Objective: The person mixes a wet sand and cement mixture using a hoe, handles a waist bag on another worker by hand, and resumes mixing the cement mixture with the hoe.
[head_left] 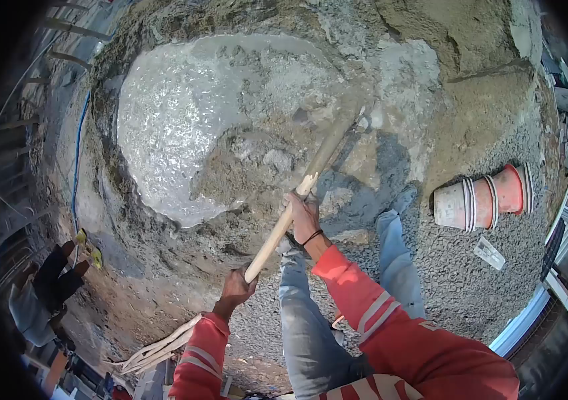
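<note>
One left hand [236, 288] wrapped round the butt of a long wooden handle [308, 184], right hand [303, 217] gripping farther up. It slants over dirt [247, 157] beside a shiny grey pool [171, 133]; far tip's hard to make out. Stacked buckets [451, 205] on gravel [457, 280] off right, blue line [78, 160] way left.
</note>
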{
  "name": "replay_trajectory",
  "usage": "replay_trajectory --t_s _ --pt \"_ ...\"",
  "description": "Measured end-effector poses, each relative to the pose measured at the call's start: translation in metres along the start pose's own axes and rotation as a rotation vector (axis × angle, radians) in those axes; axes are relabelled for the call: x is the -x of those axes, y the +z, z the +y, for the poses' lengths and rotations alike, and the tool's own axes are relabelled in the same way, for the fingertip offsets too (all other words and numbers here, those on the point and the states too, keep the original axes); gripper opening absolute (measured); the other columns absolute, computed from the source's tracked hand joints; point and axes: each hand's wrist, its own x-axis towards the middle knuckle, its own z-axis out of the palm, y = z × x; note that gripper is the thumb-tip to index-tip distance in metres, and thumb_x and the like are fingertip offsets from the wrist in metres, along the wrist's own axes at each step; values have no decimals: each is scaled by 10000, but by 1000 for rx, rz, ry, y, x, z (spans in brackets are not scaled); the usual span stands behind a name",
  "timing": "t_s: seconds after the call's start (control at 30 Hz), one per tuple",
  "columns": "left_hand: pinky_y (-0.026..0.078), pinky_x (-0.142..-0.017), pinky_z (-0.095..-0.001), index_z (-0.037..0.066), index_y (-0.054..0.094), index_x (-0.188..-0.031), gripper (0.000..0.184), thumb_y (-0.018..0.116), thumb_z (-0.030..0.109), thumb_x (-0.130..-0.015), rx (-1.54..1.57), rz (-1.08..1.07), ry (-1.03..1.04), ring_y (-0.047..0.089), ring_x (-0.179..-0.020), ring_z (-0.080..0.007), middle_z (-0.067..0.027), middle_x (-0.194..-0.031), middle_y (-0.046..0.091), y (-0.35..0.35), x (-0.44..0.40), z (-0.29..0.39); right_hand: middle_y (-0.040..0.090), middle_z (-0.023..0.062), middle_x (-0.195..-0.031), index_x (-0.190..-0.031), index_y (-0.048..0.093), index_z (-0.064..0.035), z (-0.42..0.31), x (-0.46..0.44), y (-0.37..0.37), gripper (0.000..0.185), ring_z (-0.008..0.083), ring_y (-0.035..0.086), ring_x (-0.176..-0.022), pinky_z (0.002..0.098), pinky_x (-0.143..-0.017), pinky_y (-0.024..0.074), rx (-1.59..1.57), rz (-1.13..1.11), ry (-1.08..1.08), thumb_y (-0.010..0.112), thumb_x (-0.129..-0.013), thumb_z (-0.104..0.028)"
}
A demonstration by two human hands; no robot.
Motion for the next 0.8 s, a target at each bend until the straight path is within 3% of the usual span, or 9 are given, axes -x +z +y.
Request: replay_trajectory --t_s 0.17,0.27,0.37,0.5,0.53,0.6,0.7,0.77,0.8 --pt "452 -744 -426 10 583 -962 257 651 207 -812 355 -50 72 615 -768 -375 -187 -800 624 61 -101 222 475 6 -666 -917 463 -36 -198 -26 -40 133 90 465 -500 240 -440 413 228 7 -425 568 -856 -90" --pt "449 -553 -348 0 577 -984 292 686 192 -793 555 281 342 562 -553 -288 -163 -641 556 101 -201 317 478 8 -672 -928 466 -22 -316 -57 -42 147 78 450 -494 238 -426 413 350 -89 -613 576 -855 -88" --pt "426 -528 -364 -18 579 -881 266 681 216 -802 553 465 400 509 -526 -259 -156 -612 530 139 -311 384 590 153 -745 -961 492 35 -375 -144 -76 277 208 603 -609 331 -515 491 803 70 -833 594 -839 -192" --pt "421 -523 -368 -35 567 -815 278 678 219 -800 564 466 264 519 -532 -244 -151 -601 539 199 -417 414 620 301 -876 -1039 504 92 -391 -282 -148 494 371 643 -869 412 -755 514 1158 199 -911 621 -794 -320" --pt "427 -529 -368 -44 563 -806 285 674 218 -798 603 425 190 536 -539 -232 -142 -598 549 218 -430 413 620 301 -876 -1039 504 92 -383 -304 -161 494 371 643 -869 412 -755 514 1152 195 -894 621 -794 -320" --pt "437 -530 -367 -49 563 -799 295 670 226 -795 653 371 98 559 -551 -221 -136 -611 568 265 -439 400 619 298 -927 -1067 520 90 -365 -334 -190 501 380 620 -949 416 -860 486 1460 246 -547 635 -774 -299" --pt "454 -525 -365 -53 569 -797 310 663 242 -787 800 379 41 596 -572 -204 -133 -645 603 316 -431 383 607 309 -979 -1025 565 87 -315 -351 -212 457 381 600 -997 406 -884 481 1568 311 -444 643 -761 -278" --pt "461 -519 -364 -52 573 -800 315 661 251 -782 886 447 77 610 -580 -199 -136 -666 619 303 -409 392 604 304 -1000 -1001 585 81 -303 -350 -215 426 377 595 -1008 404 -881 484 1552 303 -421 643 -761 -266" --pt "467 -555 -382 -74 570 -813 295 646 210 -792 868 307 -126 618 -608 -250 -178 -669 609 267 -390 410 601 300 -1022 -977 604 75 -300 -347 -211 396 373 590 -1019 402 -878 487 1540 289 -404 643 -760 -254"
